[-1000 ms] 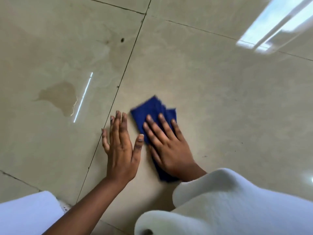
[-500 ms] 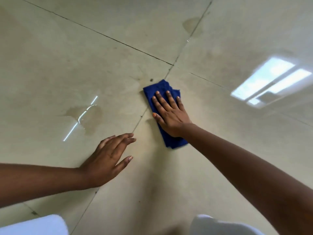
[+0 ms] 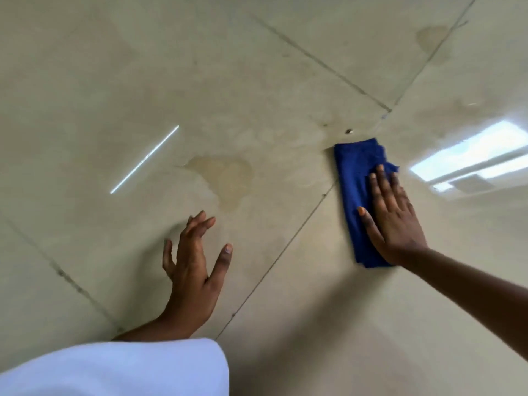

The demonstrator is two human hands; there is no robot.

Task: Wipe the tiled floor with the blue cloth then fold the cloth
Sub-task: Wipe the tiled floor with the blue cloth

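Observation:
A folded blue cloth [image 3: 355, 178] lies flat on the glossy beige tiled floor [image 3: 85, 81], right of a dark grout line. My right hand [image 3: 393, 221] presses flat on the cloth's right half, fingers spread, covering its lower right part. Off to the left, my left hand [image 3: 194, 267] hovers or rests lightly on the floor with fingers apart and nothing in it. A wet puddle [image 3: 225, 178] sits just beyond the left hand's fingertips.
A second damp patch [image 3: 431, 38] lies at the far right near a grout crossing [image 3: 388, 110]. A small dark speck [image 3: 348, 131] sits just above the cloth. My white sleeve [image 3: 128, 367] fills the bottom left. Window glare [image 3: 471, 161] reflects at right.
My right hand has slid the cloth across the floor, away from my body and rightward. My left hand has lifted, its fingers now pointing up towards the puddle.

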